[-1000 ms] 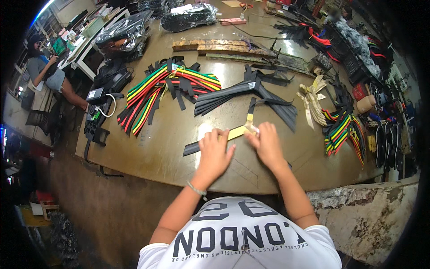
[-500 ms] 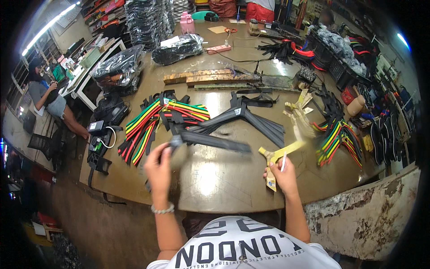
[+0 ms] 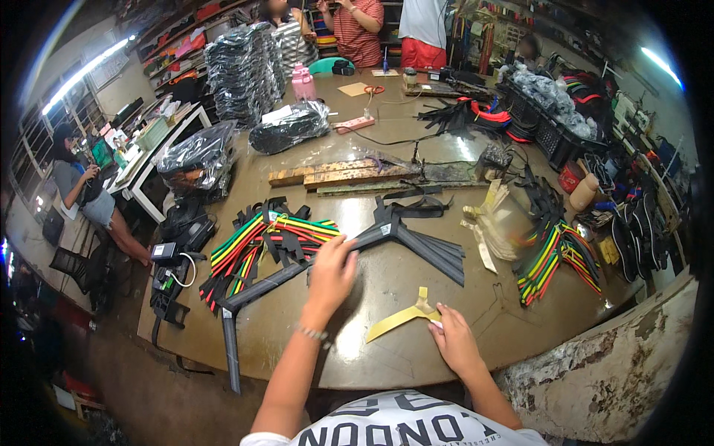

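Observation:
My left hand (image 3: 332, 279) is over a bundle of black straps (image 3: 428, 256), its fingers stretched out and apart near the bundle's left arm. A single black strap piece (image 3: 264, 288) lies bent on the table to the left, one end hanging over the front edge. My right hand (image 3: 455, 338) is closed on a yellow Y-shaped piece (image 3: 394, 321) low over the table, with a white pen (image 3: 436, 323) between the fingers. Some of the yellow piece is hidden under that hand.
Bundles of red, yellow and green straps lie left (image 3: 238, 249) and right (image 3: 558, 271). A pale strip bundle (image 3: 487, 223) sits near the right one. Wooden bars (image 3: 335, 175) cross the table (image 3: 297, 357) beyond. A plastic-wrapped black bundle (image 3: 290, 128) and pink bottle (image 3: 303, 82) stand farther back.
The black strap piece from my left hand now lies on the table's left side. That hand has moved right to the black bundle. My right hand has lowered and turned the yellow piece.

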### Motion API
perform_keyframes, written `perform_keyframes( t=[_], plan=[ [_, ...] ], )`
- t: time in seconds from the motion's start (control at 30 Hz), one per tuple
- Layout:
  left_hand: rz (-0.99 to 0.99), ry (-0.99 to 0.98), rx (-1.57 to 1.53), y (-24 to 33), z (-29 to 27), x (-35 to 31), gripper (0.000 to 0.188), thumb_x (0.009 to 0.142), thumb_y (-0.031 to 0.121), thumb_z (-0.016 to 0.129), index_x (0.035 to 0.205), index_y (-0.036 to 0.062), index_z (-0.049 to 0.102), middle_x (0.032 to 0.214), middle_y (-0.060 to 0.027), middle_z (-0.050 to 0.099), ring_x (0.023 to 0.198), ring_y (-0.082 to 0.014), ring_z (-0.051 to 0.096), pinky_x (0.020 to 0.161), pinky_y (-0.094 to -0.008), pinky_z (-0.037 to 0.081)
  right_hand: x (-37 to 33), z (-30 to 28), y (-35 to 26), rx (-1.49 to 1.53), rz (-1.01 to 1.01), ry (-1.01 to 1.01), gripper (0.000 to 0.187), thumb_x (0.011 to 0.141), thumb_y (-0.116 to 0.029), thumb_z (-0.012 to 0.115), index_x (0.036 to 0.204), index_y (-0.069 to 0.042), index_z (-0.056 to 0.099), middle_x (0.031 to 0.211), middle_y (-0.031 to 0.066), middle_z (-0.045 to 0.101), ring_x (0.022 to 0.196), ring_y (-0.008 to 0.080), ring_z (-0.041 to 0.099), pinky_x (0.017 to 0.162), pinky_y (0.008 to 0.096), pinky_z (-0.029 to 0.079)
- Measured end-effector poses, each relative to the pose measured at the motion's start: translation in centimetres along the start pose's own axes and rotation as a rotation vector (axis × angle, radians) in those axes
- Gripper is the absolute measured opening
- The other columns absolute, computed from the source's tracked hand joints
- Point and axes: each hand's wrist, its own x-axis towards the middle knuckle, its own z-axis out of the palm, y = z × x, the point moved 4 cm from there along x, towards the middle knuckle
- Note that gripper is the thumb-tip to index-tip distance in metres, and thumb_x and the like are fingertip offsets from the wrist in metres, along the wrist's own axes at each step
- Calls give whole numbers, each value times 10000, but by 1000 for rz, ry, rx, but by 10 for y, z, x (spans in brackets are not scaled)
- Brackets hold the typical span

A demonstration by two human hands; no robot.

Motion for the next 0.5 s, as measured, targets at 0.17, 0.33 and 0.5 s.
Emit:
perform_keyframes(
  t=[0.17, 0.33, 0.5],
  plan=[
    [36, -361, 151, -4, 75, 49, 360, 814, 99, 684, 1165, 42, 627, 1145, -176, 630, 1087, -351, 581, 956, -412, 465, -19, -12, 8, 129, 146, 29, 260, 836, -64, 685, 1034, 55, 565, 1124, 202, 636, 1013, 388, 590, 865, 432, 486],
    [39, -461, 101, -5, 75, 68, 334, 810, 84, 676, 1142, 52, 650, 1008, -167, 658, 988, -355, 615, 876, -421, 498, -23, -15, 10, 156, 107, 75, 221, 828, -57, 690, 996, 40, 584, 1083, 185, 649, 985, 375, 592, 843, 421, 489],
    [129, -250, -162, 46, 47, 92, 290, 843, 99, 671, 1131, 61, 665, 1020, -173, 632, 941, -352, 620, 839, -407, 502, -17, -14, 7, 201, 85, -33, 233, 824, -78, 698, 997, 31, 587, 1061, 178, 648, 970, 356, 589, 829, 408, 492]
  ],
)
